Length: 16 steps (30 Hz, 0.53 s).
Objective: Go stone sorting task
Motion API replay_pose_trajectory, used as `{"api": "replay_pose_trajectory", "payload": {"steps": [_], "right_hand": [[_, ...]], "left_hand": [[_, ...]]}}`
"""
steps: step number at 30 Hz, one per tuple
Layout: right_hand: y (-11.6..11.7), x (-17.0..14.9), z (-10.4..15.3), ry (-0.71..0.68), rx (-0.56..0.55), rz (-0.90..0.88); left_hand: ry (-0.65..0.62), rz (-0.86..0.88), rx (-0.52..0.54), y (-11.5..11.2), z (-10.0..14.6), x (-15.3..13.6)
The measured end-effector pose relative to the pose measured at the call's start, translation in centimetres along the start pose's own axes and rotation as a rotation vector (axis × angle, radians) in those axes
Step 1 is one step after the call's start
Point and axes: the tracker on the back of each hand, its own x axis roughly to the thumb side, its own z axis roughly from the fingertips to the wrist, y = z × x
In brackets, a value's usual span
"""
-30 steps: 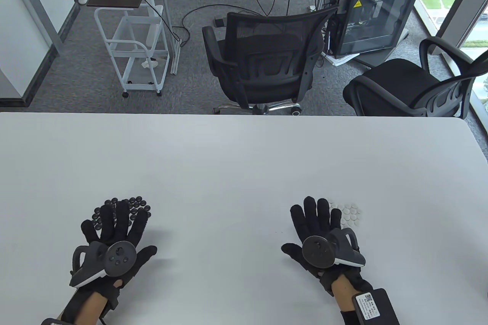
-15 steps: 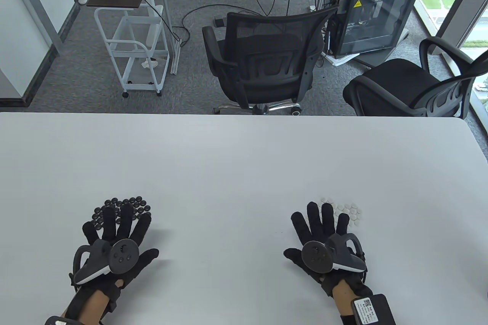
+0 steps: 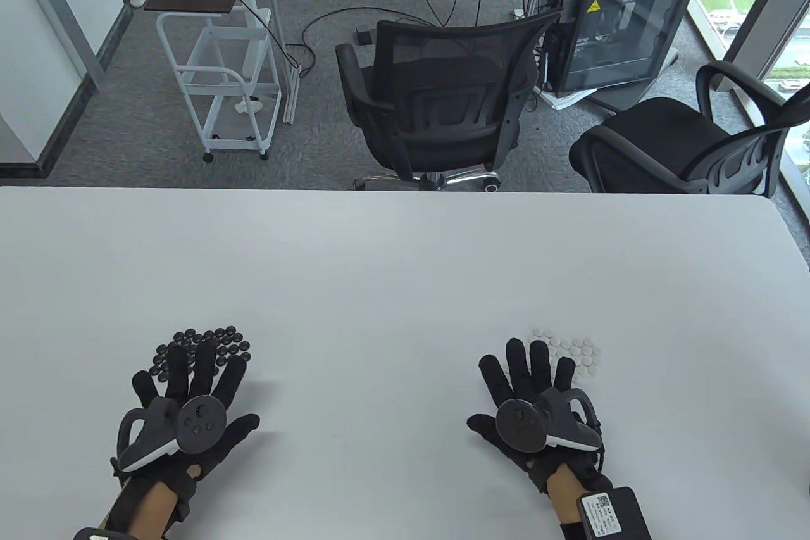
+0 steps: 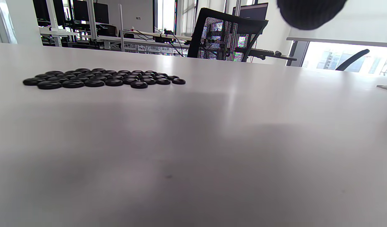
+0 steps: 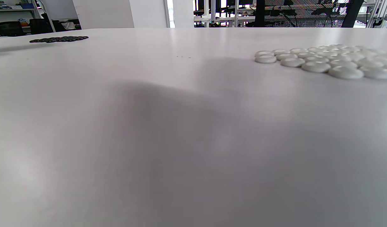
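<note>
A flat cluster of black Go stones (image 3: 215,340) lies on the white table (image 3: 380,274) at the near left; it also shows in the left wrist view (image 4: 98,78). A cluster of white Go stones (image 3: 579,351) lies at the near right and shows in the right wrist view (image 5: 326,61). My left hand (image 3: 190,385) is open with fingers spread, its fingertips over the near part of the black cluster. My right hand (image 3: 528,378) is open with fingers spread, just left of and nearer than the white cluster. Neither hand holds a stone.
Beyond the table's far edge stand two black office chairs (image 3: 436,97), a white wire cart (image 3: 221,78) and a computer case (image 3: 620,27). A black box with a label (image 3: 610,511) is strapped to my right forearm.
Both hands have drawn back slightly toward me, uncovering more stones of each cluster. The stones have not moved.
</note>
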Motion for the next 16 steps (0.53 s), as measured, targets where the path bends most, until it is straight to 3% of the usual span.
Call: {"api": "replay_pose_trajectory", "payload": {"steps": [16], "right_hand": [[0.26,0.17,-0.29,0.01,0.014,-0.001]], "left_hand": [[0.005,0.005,-0.007,-0.04,-0.04,-0.18]]}}
